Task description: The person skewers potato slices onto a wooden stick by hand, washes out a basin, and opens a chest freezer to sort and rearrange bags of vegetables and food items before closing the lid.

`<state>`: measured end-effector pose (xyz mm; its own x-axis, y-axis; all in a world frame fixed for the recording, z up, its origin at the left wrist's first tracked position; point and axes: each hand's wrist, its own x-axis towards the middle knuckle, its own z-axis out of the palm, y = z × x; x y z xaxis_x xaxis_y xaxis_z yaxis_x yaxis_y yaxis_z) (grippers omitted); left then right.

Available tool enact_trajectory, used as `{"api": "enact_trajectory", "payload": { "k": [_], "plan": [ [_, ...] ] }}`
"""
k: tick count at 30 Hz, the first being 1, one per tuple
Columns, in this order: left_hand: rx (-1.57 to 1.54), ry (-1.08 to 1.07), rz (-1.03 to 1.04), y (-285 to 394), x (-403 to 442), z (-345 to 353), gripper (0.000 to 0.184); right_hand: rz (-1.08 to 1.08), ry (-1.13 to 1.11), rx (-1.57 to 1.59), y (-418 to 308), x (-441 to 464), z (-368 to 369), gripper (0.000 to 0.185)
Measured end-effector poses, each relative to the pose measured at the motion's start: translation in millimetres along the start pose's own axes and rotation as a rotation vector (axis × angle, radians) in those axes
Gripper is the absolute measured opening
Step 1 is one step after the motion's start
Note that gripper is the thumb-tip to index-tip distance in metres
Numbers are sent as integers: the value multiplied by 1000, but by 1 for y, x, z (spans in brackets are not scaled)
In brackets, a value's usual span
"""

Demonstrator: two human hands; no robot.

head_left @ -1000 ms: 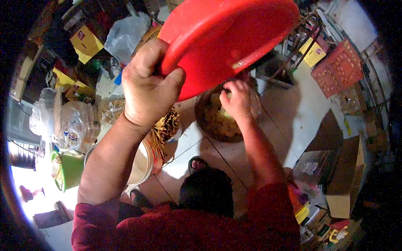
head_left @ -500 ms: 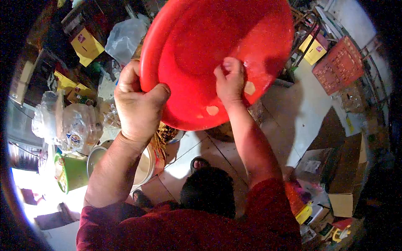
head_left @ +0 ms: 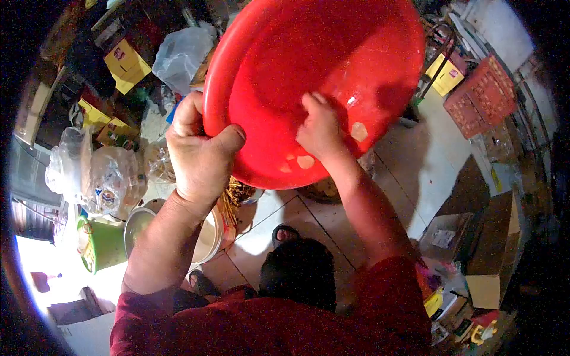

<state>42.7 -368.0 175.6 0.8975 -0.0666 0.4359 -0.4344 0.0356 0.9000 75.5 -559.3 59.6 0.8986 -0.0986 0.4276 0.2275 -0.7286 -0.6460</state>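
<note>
The left hand (head_left: 205,148) clamps the rim of a tilted red plastic basin (head_left: 267,98) between thumb and fingers, holding it above the tiled floor (head_left: 261,222). Inside it, the right hand (head_left: 322,127) has curled fingers; whether they pinch anything, I cannot tell. Pale flat pieces (head_left: 306,162) cling near the lower rim. Below, a round container (head_left: 323,191) sits mostly hidden behind the basin.

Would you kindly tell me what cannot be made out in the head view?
All in the head view:
Red basin: far rim cut off by the picture's top edge.
Dark vessel below: mostly hidden by the basin.
Left hand: partly hidden behind the basin.
Right hand: its curl hides whether it holds anything.
Pale pieces: too small to identify.
</note>
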Motion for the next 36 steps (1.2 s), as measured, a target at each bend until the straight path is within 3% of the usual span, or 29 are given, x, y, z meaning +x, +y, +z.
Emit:
{"api": "enact_trajectory", "payload": {
  "k": [1,4,5,11,13,15,16,17,18,20,21,23,26,31,34,36],
  "plan": [
    [2,-13,-21,0,-2,1,25,4,0,-2,-14,7,-7,49],
    [30,-64,-37,0,-9,4,24,-151,418,-39,-47,27,-13,55],
    [53,-100,-31,1,-10,6,24,-214,458,-22,-46,31,-6,57],
    [-8,-45,5,1,-5,4,24,-539,179,98,-4,8,57,65],
    [5,-24,17,0,-5,-1,24,-501,20,50,-1,-5,50,67],
    [44,-26,-13,-2,-5,-4,23,-143,-241,-110,-6,-17,26,68],
    [45,-27,-14,-3,-6,-4,23,221,-497,-268,-6,-22,14,68],
    [75,-26,4,-5,-6,-4,23,222,-498,-268,3,-25,13,68],
    [105,-26,21,-6,-7,-4,23,49,-307,-366,15,-28,16,61],
    [128,-52,51,-4,-8,-3,23,-104,-167,-375,21,-17,-1,34],
    [152,-79,84,-3,-8,-3,23,-245,74,-341,28,-14,-3,24],
    [141,-85,60,-2,-11,-1,23,-144,287,-367,40,-9,-4,22],
    [139,-111,57,-1,-13,1,23,40,317,-320,59,-11,9,23],
    [170,-142,85,-2,-15,0,23,0,196,-234,53,-37,45,35],
    [85,-118,43,-3,-15,4,22,-36,45,220,22,-49,57,34],
    [122,-110,94,-5,-15,5,22,182,-145,496,-6,-58,41,34]
  ]
}}
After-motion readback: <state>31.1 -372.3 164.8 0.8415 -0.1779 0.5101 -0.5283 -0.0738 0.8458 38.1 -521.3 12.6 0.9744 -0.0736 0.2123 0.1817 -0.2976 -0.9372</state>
